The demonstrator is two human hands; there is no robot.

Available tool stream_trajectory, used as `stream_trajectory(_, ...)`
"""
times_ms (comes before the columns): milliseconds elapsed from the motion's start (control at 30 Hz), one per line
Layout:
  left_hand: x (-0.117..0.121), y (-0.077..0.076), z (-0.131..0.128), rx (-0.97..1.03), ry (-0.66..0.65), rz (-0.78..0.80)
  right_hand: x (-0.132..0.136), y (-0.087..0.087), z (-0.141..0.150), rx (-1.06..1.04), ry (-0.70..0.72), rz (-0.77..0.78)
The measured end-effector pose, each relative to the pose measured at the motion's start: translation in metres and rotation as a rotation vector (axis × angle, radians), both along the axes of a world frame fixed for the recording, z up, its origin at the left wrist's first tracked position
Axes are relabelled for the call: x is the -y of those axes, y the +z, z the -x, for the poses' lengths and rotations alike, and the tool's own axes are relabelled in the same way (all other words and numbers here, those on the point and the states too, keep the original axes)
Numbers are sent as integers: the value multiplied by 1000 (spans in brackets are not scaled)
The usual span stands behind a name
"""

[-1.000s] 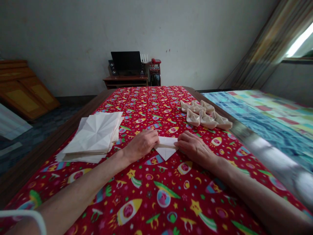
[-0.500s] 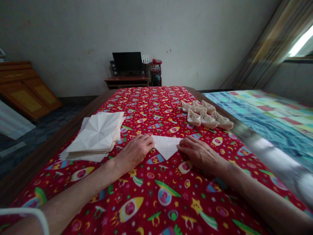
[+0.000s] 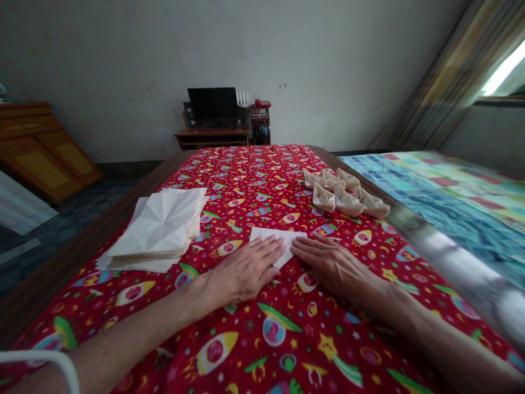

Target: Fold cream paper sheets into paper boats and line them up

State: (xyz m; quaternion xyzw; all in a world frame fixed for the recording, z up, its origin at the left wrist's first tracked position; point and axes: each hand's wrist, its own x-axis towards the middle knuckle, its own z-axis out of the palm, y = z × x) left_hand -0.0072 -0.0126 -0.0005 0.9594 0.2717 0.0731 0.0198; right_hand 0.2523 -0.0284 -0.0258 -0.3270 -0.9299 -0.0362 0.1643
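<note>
A folded white paper triangle lies flat on the red rocket-print tablecloth. My left hand lies open and flat, its fingers pressing on the paper's lower left edge. My right hand is also open and flat, fingertips resting on the paper's right edge. A stack of creased white paper sheets sits to the left of my left hand. Several finished folded paper boats are grouped at the right, beyond my right hand.
The table's dark wooden edge runs along the left. A bed with a blue patchwork cover adjoins the right side. A small desk with a dark screen stands at the far wall, and a wooden cabinet at the far left.
Both hands slid toward me and flattened out over the paper; earlier their fingertips pinched its upper edge. The paper now lies flat beneath the fingers.
</note>
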Motion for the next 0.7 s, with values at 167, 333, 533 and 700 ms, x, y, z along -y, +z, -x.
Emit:
stream_trajectory(167, -2, -3, 16, 17, 56, -19, 3, 2, -4, -17, -24, 0)
stream_trajectory(333, -7, -6, 31, 142, 80, -57, 8, 11, 3, -76, -106, -54)
stream_trajectory(533, -36, -1, 22, 386, 165, -33, -8, 19, 21, -142, -329, -20)
stream_trajectory(700, -61, 2, 9, 327, 271, 33, -31, 10, 18, -285, -407, 58)
